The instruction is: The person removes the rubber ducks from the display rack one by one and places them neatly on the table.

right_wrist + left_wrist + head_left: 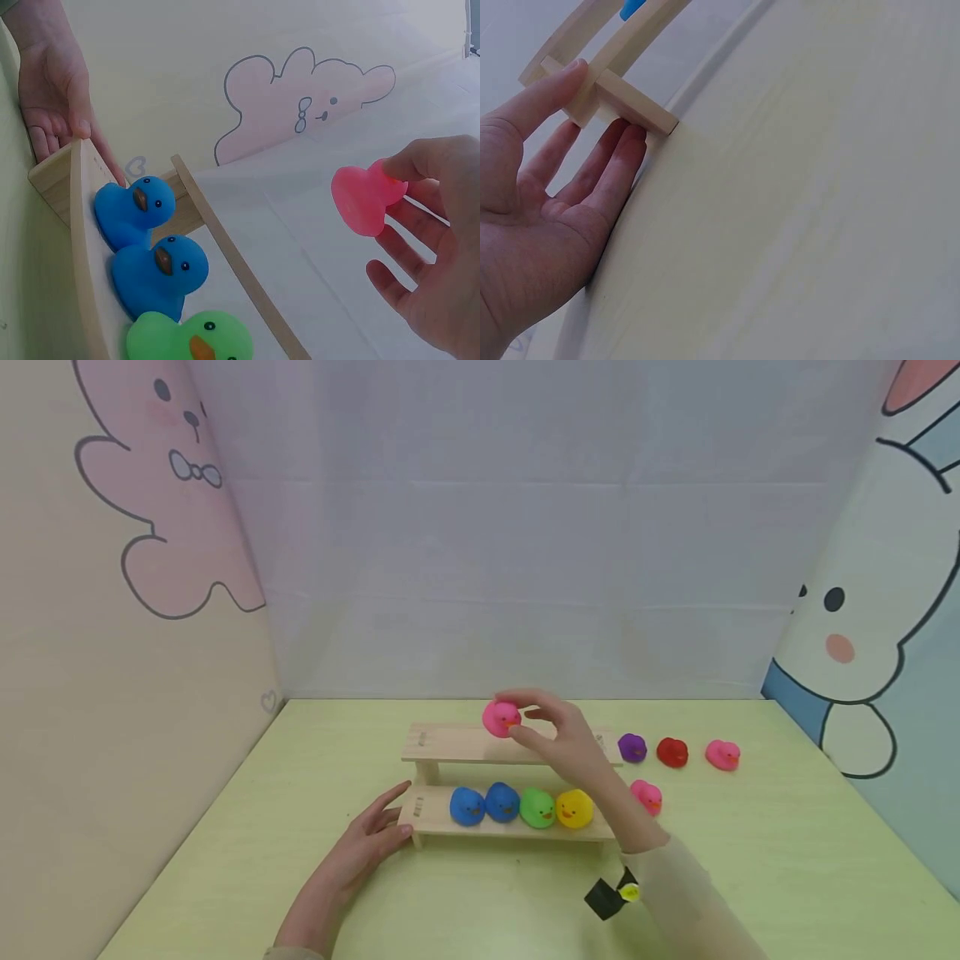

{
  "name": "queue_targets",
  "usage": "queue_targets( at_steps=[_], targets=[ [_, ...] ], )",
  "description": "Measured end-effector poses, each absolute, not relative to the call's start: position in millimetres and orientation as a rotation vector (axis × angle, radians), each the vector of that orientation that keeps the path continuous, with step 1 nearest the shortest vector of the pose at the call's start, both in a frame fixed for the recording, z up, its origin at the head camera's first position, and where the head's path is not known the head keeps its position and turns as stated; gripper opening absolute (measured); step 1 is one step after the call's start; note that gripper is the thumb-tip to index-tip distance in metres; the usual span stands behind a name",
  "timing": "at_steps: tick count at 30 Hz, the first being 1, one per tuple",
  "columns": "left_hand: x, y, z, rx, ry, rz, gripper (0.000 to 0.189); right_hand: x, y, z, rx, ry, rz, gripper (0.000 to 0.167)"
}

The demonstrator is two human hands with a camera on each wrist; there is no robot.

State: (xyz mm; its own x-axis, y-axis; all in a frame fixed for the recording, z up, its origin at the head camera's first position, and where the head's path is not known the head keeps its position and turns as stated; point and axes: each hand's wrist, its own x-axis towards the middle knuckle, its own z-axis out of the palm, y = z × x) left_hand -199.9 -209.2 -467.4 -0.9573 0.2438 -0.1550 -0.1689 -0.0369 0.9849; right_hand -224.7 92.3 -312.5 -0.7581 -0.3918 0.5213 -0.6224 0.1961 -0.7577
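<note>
A two-tier wooden stand [517,829] stands mid-table, with two blue ducks [467,807], a green duck [537,808] and a yellow duck [574,809] in a row on its lower board. My left hand [371,839] holds that board's left end. In the left wrist view the thumb [566,75] lies along the board's edge, other fingers reaching beneath. Over the upper board [465,745], my right hand [566,743] pinches a pink rubber duck [500,718] between thumb and fingers. The right wrist view shows this pink duck [364,196] held up off the wood.
Right of the stand sit a purple duck [632,747], a red duck [672,752] and a pink duck [723,755]. Another pink duck [646,797] lies beside my right forearm. A black object [604,899] with a yellow part is near the right sleeve.
</note>
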Motion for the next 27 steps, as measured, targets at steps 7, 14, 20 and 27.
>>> queue_targets(
  at_steps=[7,14,20,27],
  targets=[
    [-199.0,-208.1,-464.8,0.100,1.976,2.063,0.068,-216.6,115.0,-316.4,0.892,-2.208,1.563,0.035],
    [-199.3,-207.5,-464.3,0.109,1.974,2.053,0.067,-212.7,140.9,-322.6,0.817,-2.189,1.483,0.036],
    [-199.9,-207.8,-464.0,0.113,1.973,2.062,0.067,-214.3,164.9,-331.2,0.748,-2.222,1.465,0.038],
    [-199.9,-208.5,-464.6,0.100,1.978,2.057,0.067,-220.9,193.4,-352.8,0.679,-2.244,1.371,0.043]
  ],
)
